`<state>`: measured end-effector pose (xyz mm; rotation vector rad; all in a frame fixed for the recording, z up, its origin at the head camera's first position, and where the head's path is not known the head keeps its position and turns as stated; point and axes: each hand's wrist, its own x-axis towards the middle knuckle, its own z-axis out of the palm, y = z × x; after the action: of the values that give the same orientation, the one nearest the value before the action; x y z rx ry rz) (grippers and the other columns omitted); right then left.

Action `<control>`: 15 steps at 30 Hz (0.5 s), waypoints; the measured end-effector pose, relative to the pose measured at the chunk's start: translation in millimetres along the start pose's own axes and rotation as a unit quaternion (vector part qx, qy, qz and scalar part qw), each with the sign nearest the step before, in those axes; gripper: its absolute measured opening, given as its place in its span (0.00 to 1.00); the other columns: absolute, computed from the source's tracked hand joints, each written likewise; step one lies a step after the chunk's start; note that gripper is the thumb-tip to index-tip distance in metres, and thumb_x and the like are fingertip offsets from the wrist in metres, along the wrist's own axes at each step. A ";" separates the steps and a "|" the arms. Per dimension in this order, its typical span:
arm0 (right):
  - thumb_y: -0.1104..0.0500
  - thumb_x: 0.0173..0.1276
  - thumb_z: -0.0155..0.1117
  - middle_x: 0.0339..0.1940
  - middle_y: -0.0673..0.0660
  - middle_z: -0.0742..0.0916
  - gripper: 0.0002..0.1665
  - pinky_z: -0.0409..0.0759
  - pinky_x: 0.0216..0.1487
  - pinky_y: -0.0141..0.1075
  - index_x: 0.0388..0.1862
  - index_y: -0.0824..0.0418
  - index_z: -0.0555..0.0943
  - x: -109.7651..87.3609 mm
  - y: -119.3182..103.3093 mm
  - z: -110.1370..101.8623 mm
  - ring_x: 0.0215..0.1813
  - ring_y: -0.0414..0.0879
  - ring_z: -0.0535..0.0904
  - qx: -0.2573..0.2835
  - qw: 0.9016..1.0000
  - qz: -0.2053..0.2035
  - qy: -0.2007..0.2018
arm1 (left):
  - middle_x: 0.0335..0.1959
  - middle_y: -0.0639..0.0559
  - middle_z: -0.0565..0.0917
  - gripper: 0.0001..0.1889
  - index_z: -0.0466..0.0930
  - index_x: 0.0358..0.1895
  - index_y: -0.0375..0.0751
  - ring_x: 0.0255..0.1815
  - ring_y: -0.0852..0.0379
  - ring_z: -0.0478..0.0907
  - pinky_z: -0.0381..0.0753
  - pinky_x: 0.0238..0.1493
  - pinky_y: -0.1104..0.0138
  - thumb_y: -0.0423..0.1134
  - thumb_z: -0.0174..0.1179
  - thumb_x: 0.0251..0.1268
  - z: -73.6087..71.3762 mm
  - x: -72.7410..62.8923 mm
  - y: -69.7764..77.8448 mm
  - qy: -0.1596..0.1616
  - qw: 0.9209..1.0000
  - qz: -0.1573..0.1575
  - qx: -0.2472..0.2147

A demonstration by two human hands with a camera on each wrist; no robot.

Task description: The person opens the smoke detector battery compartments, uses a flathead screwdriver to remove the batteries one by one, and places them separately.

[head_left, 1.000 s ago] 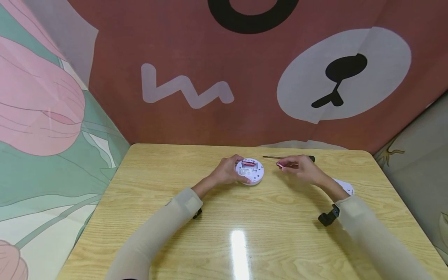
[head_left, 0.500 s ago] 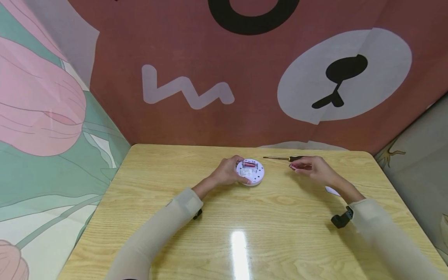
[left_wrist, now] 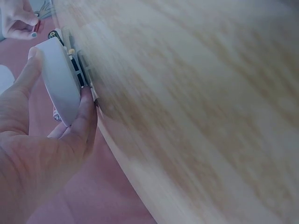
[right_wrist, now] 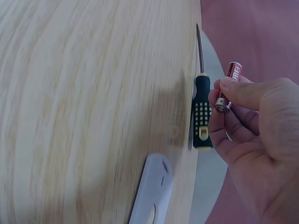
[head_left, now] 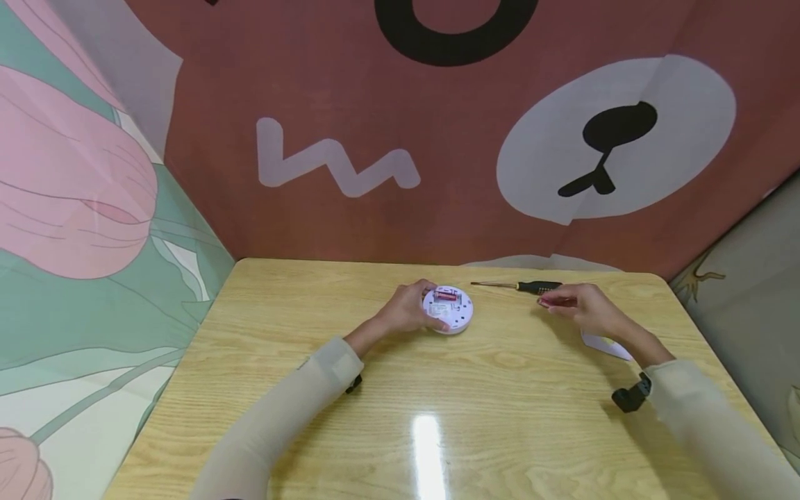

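My left hand [head_left: 405, 307] grips a round white battery-powered device [head_left: 451, 321] by its rim, thumb on the near side and fingers at the far side. The device's back faces up, showing a label, small holes and one red battery [head_left: 446, 296] in its compartment. In the left wrist view its pale side [left_wrist: 60, 81] stands between thumb and fingers. Off to the right, my right hand [head_left: 590, 307] pinches another red cylindrical battery [right_wrist: 234, 70] between thumb and fingertips, over the table. Behind that hand lies a screwdriver [head_left: 539, 286] with a dark handle, its tip pointing left.
A flat white slotted plate [right_wrist: 152, 186] lies on the table under my right forearm. The wooden table [head_left: 350, 430] ends at the back against a printed fabric wall [head_left: 350, 229]. Cameras are strapped at both wrists.
My right hand has moved right, away from the device, carrying the battery. More of the screwdriver handle now shows. My left hand and the device have stayed in place.
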<state>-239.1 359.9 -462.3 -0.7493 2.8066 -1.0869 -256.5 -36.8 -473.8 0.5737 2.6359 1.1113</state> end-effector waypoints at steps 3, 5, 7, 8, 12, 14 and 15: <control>0.72 0.72 0.69 0.47 0.65 0.91 0.12 0.87 0.38 0.31 0.53 0.69 0.89 -2.4 2.7 -4.2 0.44 0.40 0.87 -0.022 1.000 0.001 0.004 | 0.63 0.42 0.84 0.49 0.74 0.72 0.35 0.64 0.48 0.80 0.78 0.69 0.59 0.49 0.88 0.46 0.3 -0.7 -0.4 0.001 1.000 0.000 0.000; 0.72 0.72 0.70 0.47 0.64 0.91 0.12 0.87 0.38 0.31 0.53 0.69 0.89 -3.6 3.4 -7.5 0.43 0.43 0.88 -0.041 0.999 0.000 0.007 | 0.63 0.42 0.84 0.50 0.74 0.72 0.35 0.64 0.48 0.80 0.78 0.69 0.59 0.49 0.88 0.46 0.3 -0.9 -0.6 0.002 1.000 0.000 -0.001; 0.71 0.72 0.69 0.47 0.64 0.91 0.12 0.87 0.38 0.31 0.53 0.70 0.88 -4.7 4.8 -10.9 0.44 0.48 0.89 -0.056 0.998 0.001 0.010 | 0.63 0.42 0.84 0.50 0.74 0.72 0.35 0.64 0.49 0.80 0.78 0.69 0.59 0.49 0.88 0.45 0.2 -1.0 -0.6 0.003 1.000 0.000 -0.001; 0.71 0.72 0.70 0.47 0.64 0.91 0.13 0.87 0.39 0.31 0.54 0.70 0.88 -5.0 5.4 -12.8 0.44 0.50 0.89 -0.064 0.998 0.004 0.010 | 0.63 0.42 0.84 0.49 0.74 0.72 0.35 0.64 0.49 0.80 0.78 0.69 0.59 0.49 0.88 0.45 0.3 -0.9 -0.7 0.003 1.000 0.000 -0.001; 0.71 0.72 0.70 0.47 0.64 0.91 0.13 0.86 0.40 0.30 0.54 0.71 0.88 -5.8 11.9 -20.0 0.45 0.55 0.89 -0.083 0.997 0.008 0.007 | 0.64 0.42 0.84 0.50 0.74 0.72 0.35 0.65 0.48 0.80 0.77 0.69 0.59 0.50 0.88 0.45 0.6 -0.6 -1.3 0.003 1.000 0.001 0.001; 0.71 0.71 0.71 0.46 0.64 0.92 0.13 0.87 0.40 0.30 0.53 0.72 0.88 -6.5 16.0 -24.5 0.44 0.54 0.89 -0.091 0.996 0.002 0.010 | 0.64 0.41 0.84 0.50 0.74 0.72 0.35 0.65 0.48 0.80 0.77 0.70 0.58 0.50 0.88 0.45 1.1 0.0 -1.3 0.002 1.000 0.002 0.001; 0.72 0.70 0.71 0.45 0.64 0.92 0.13 0.87 0.40 0.29 0.52 0.72 0.88 -7.0 18.8 -26.7 0.44 0.53 0.89 -0.097 0.995 -0.005 0.013 | 0.64 0.41 0.84 0.50 0.74 0.72 0.35 0.65 0.48 0.80 0.77 0.70 0.58 0.49 0.88 0.45 1.1 0.0 -0.9 0.002 1.000 0.002 0.000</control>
<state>-246.3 391.6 -455.2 -0.7703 2.9643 -0.8402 -256.4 -36.7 -475.2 0.5781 2.6401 1.1138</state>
